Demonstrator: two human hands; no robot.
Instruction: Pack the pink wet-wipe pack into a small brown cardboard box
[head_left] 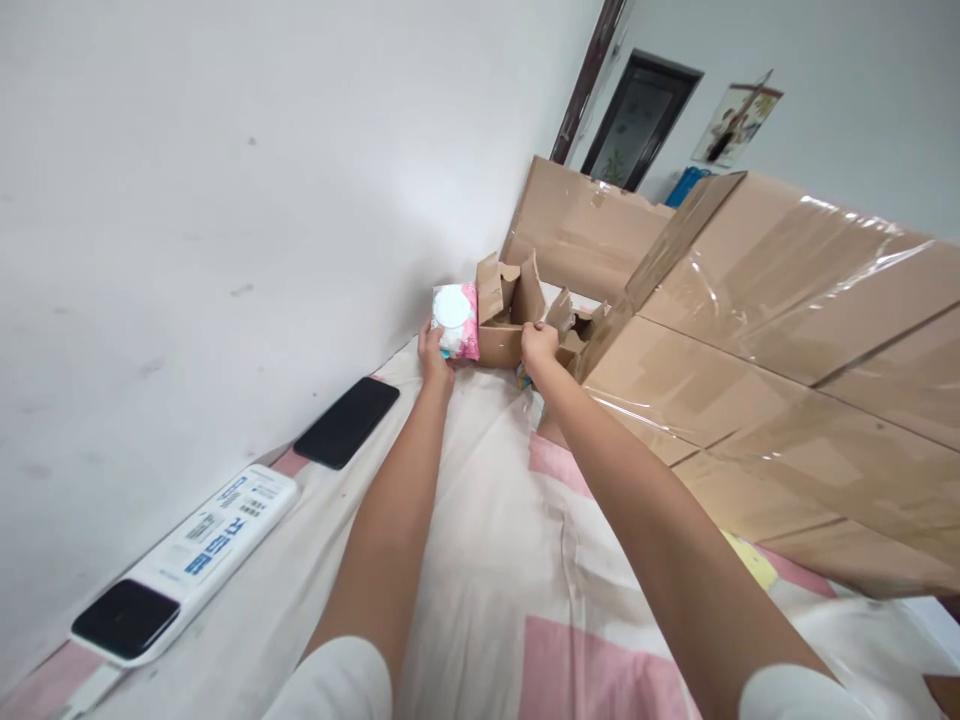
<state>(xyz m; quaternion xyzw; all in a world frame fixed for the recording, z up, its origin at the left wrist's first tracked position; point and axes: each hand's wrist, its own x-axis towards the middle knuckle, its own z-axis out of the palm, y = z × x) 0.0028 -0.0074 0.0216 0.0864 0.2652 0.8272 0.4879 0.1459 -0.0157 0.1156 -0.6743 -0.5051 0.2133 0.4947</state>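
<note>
My left hand [435,352] is closed on a pink and white pack of wipes [454,308] with a round white lid, close to the wall. Just right of the pack stands a small open cardboard box [500,347], its flaps raised. The fingers of my right hand [539,345] are pinched at that box's right front corner. Beyond this hand is a second small open carton [574,345], partly hidden. Something small and colourful shows under my right hand, too covered to name.
Large taped cardboard boxes [750,330] rise on the right, and another cardboard panel [585,225] stands behind. Along the wall [262,200] at left lie a black phone [347,422] and a white power strip [217,540]. A pink and white sheet [495,560] covers the surface.
</note>
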